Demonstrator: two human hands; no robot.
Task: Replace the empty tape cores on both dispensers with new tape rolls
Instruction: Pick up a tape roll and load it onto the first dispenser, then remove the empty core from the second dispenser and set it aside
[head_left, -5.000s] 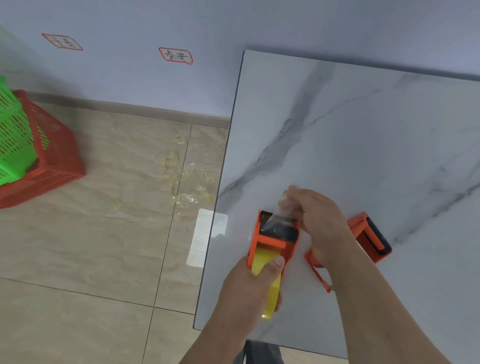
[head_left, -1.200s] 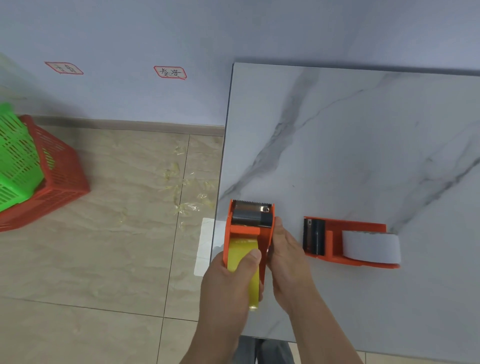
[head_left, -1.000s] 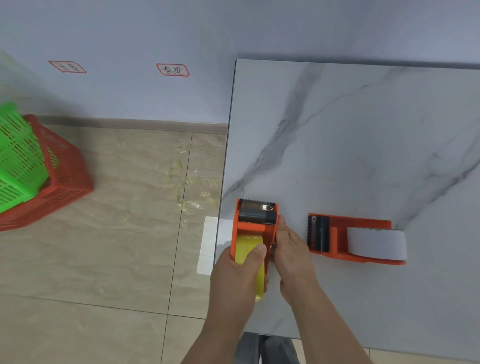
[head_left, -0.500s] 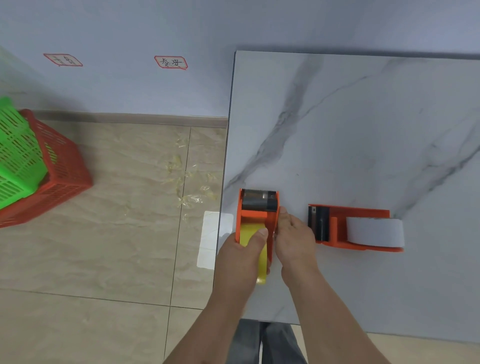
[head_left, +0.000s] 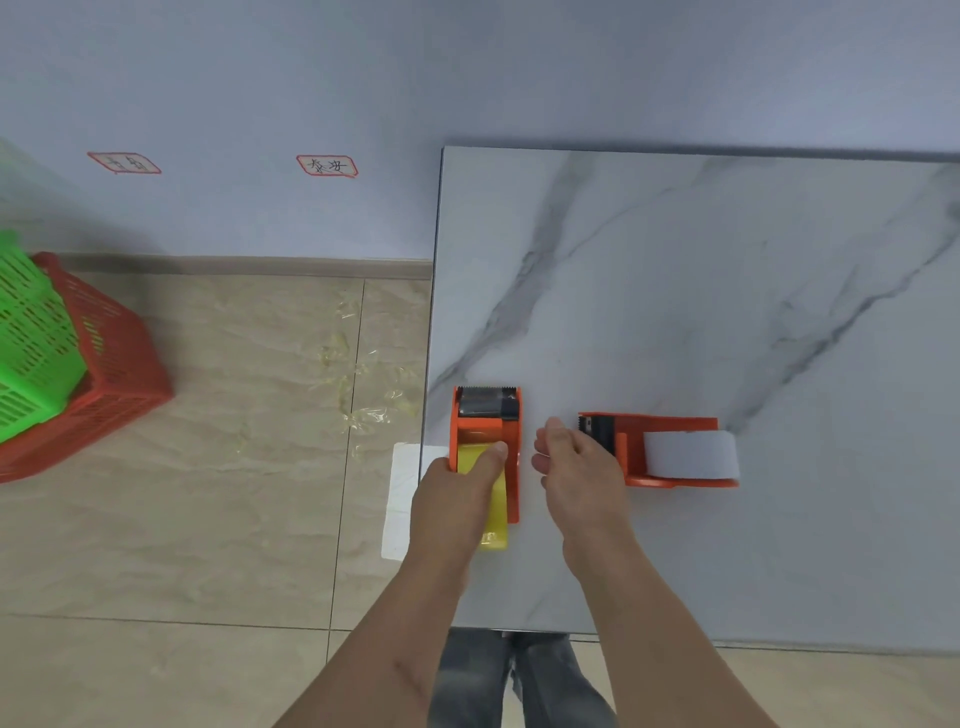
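An orange tape dispenser (head_left: 487, 423) with a yellow tape roll (head_left: 496, 512) stands at the left edge of the marble table (head_left: 675, 291), its toothed blade pointing away from me. My left hand (head_left: 457, 493) grips it, thumb on the yellow roll. My right hand (head_left: 576, 467) hovers just right of it, fingers loosely curled, holding nothing. A second orange dispenser (head_left: 631, 452) lies on its side further right, with a white tape roll (head_left: 691, 454) in it.
Red basket (head_left: 109, 364) with a green basket (head_left: 31, 332) inside it stands on the tiled floor at left. Crumpled clear tape scraps (head_left: 358, 384) and a white sheet (head_left: 402, 499) lie on the floor beside the table. Wall close behind.
My right hand has let go of the yellow-roll dispenser's side and drawn a little to the right. My left hand keeps its grip; the dispenser rests on the table.
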